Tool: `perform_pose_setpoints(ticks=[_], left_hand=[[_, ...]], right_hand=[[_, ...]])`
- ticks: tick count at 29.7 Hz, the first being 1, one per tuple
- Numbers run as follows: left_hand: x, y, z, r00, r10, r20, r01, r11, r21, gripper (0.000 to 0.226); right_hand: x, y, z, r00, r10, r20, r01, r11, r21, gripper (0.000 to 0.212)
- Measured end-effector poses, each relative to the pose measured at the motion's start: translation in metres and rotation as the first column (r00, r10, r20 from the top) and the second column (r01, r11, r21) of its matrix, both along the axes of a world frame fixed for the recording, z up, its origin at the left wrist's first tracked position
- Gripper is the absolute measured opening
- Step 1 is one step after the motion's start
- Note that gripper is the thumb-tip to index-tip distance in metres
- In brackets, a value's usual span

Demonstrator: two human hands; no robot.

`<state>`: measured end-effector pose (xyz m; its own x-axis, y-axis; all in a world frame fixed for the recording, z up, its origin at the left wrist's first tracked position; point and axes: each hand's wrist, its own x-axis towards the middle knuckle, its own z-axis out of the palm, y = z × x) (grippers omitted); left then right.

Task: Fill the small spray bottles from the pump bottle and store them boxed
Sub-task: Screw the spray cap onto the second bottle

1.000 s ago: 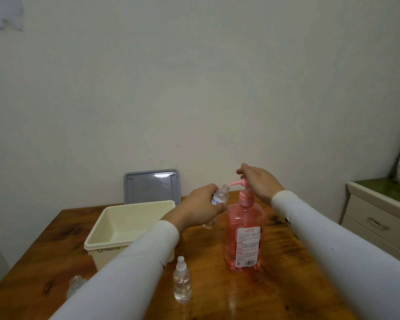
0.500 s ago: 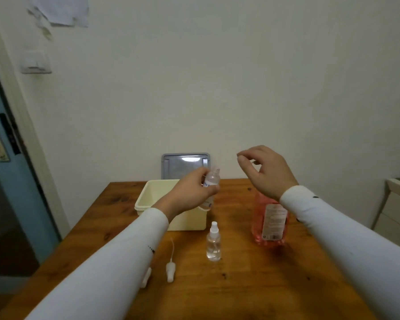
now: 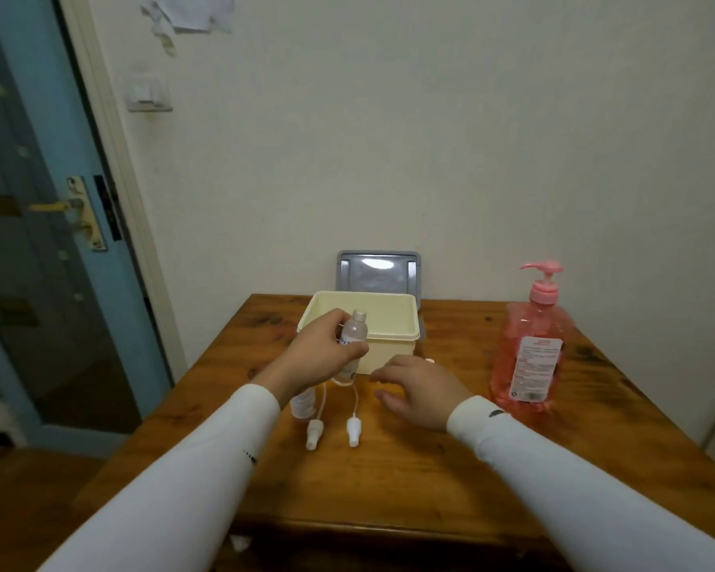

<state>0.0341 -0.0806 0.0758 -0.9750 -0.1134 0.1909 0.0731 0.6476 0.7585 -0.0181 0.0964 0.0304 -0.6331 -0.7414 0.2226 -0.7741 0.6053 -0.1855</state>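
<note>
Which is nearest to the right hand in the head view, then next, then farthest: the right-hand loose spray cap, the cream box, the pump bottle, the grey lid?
From the right hand:
1. Loose spray cap, just to its left on the table.
2. Cream box, right behind its fingers.
3. Pump bottle, off to the right.
4. Grey lid, against the wall behind the box.

Left hand (image 3: 327,353) curled in a grip, right hand (image 3: 420,390) low, fingers relaxed
</note>
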Motion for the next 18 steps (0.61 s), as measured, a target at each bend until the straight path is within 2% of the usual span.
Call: perform_pose_setpoints(ticks=[6,12,18], left_hand=[[0.014,-0.017,-0.011,0.999,0.036,0.038,-0.037,0.999,0.028,0.033],[0.015,-0.03,-0.018,0.996,0.053,0.069,-0.056,0.998,0.042,0.036],[0.015,-0.029,-0.02,0.996,0.052,0.072,-0.055,0.998,0.03,0.038]], right_hand=[[0.004,-0.024,-0.036,0.996,0.085,-0.008,-0.083,0.984,0.158,0.041],[0.001,-0.029,-0.051,0.946,0.279,-0.164,-0.22,0.927,0.305,0.04],[-0.004,-0.036,-0.063,0.878,0.402,-0.259,-0.271,0.864,0.423,0.038]])
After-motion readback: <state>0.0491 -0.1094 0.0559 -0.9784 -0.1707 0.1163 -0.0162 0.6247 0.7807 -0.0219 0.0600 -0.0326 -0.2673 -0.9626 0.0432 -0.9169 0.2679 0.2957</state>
